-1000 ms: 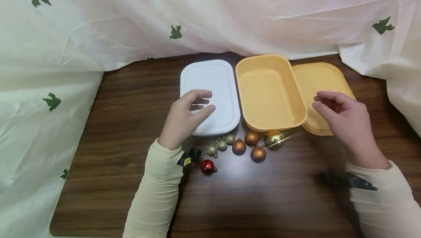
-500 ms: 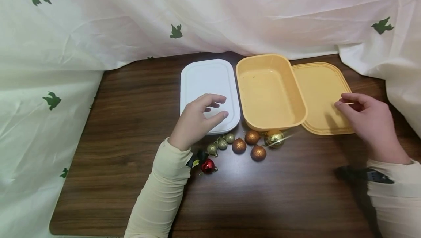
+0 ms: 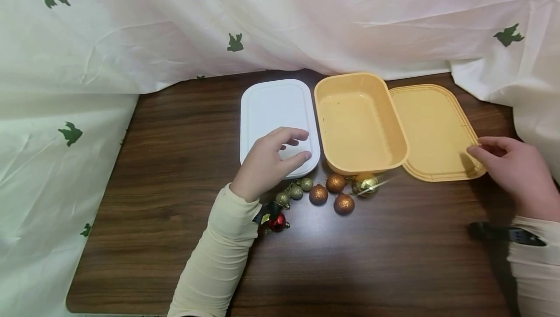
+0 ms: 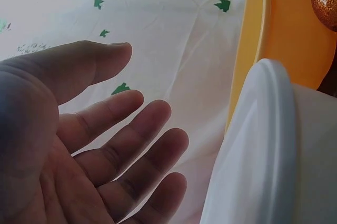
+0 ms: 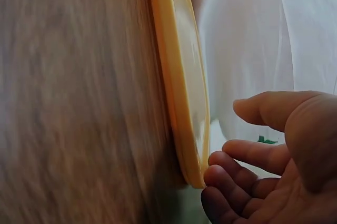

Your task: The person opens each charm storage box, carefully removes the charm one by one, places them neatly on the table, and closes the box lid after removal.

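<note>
My left hand [image 3: 271, 161] hovers over the front part of a white lidded box [image 3: 275, 108], its fingers relaxed and thumb apart. Nothing lies between them in the left wrist view. At the right, my right hand [image 3: 518, 168] is beside the near right edge of a flat yellow lid [image 3: 433, 132]. In the right wrist view its fingertips [image 5: 215, 174] come up to the rim of that lid, with the thumb held away; whether they touch is unclear. An uncovered yellow container [image 3: 360, 127] stands between the white box and the yellow lid.
Bauble ornaments lie in front of the boxes: a red one [image 3: 278, 222] partly behind the left wrist, several small pale-gold ones [image 3: 296, 191], copper glitter ones [image 3: 318, 194] and a shiny gold one [image 3: 365, 184]. A white curtain [image 3: 280, 6] borders the dark wooden table [image 3: 350, 268].
My right hand has moved right and toward me, from above the yellow lid to its edge. The left hand has shifted slightly right and nearer over the white box. Boxes and baubles stay put.
</note>
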### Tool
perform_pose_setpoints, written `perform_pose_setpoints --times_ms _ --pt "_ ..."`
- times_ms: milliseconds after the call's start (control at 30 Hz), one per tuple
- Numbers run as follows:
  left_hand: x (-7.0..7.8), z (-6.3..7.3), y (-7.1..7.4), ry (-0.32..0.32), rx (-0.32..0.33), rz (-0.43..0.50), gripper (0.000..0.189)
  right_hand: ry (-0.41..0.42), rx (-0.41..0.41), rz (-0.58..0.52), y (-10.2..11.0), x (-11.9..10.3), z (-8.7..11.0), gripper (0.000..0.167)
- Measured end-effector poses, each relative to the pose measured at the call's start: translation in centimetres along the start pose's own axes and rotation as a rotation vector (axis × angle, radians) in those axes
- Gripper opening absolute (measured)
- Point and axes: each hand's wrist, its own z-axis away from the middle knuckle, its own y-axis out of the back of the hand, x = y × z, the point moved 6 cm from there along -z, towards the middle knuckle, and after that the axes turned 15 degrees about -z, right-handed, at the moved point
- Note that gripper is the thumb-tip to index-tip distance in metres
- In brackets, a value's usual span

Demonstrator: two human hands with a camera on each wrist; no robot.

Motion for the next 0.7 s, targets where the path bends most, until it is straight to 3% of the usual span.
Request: perform_pose_setpoints --times_ms 333,700 --pt "0.5 -0.2 -1.8 -0.007 -0.058 -0.074 0.037 0.048 0.004 0.053 0.9 1.7 -0.4 0.050" --pt "2.9 -0.8 -4.6 -0.223 -0.059 -0.364 0.035 0.027 -0.018 0.081 1.0 2.3 -0.6 0.043"
